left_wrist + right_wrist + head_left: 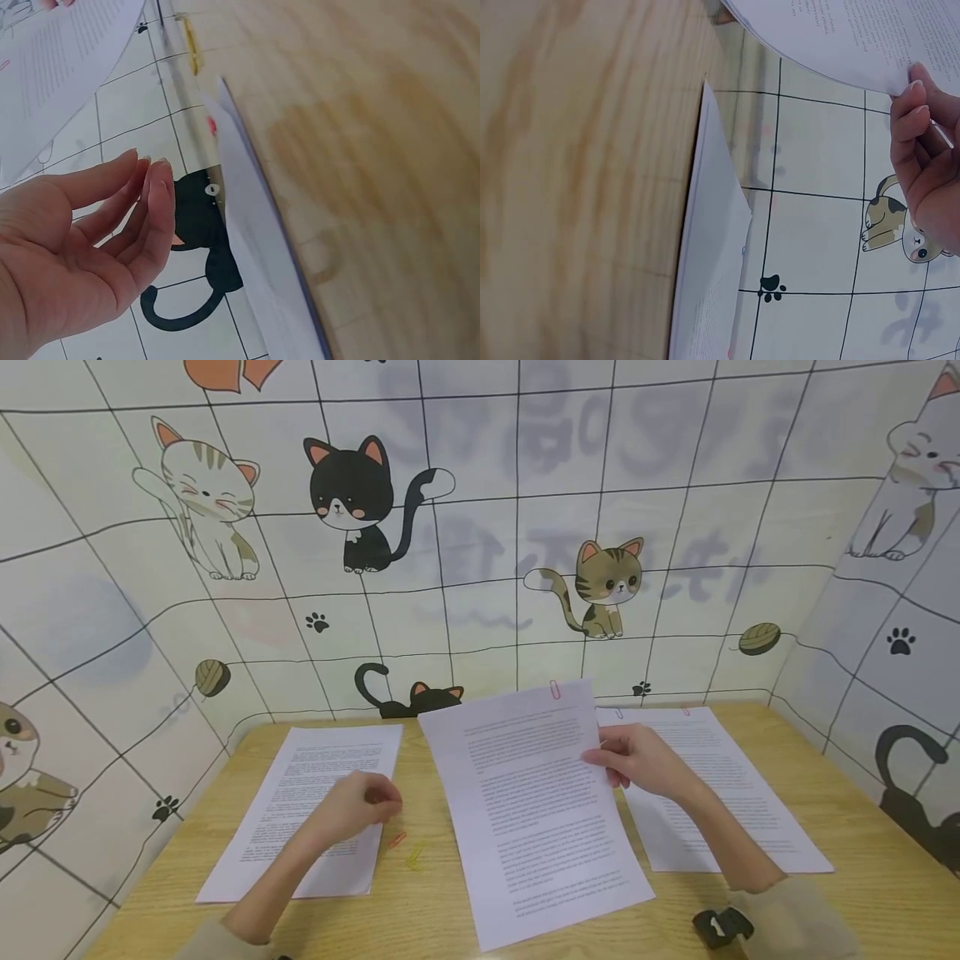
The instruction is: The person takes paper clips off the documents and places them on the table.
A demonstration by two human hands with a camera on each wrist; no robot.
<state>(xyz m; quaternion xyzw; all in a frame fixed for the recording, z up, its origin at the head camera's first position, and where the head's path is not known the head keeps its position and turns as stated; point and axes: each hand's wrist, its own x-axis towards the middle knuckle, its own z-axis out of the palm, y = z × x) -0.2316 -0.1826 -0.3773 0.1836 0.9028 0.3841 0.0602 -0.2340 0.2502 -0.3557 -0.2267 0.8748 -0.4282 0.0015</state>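
My right hand (641,762) pinches the right edge of a printed sheaf of paper (540,827), which is raised and tilted above the middle of the table. A pink paper clip (555,690) sits on the sheaf's top edge. Over the right side of a printed paper stack (315,793) hovers my left hand (358,810); in the left wrist view its fingers (160,202) are loosely bent with nothing visible between them. Below that hand, an orange-red paper clip (397,840) and yellow paper clips (415,857) lie on the wood.
Another printed pile (727,810) lies on the right of the wooden table (420,918), partly behind my right hand. A blue clip (618,713) and a pink clip (686,711) are on its top edge. A cat-patterned wall covering (480,543) encloses the table's back and sides.
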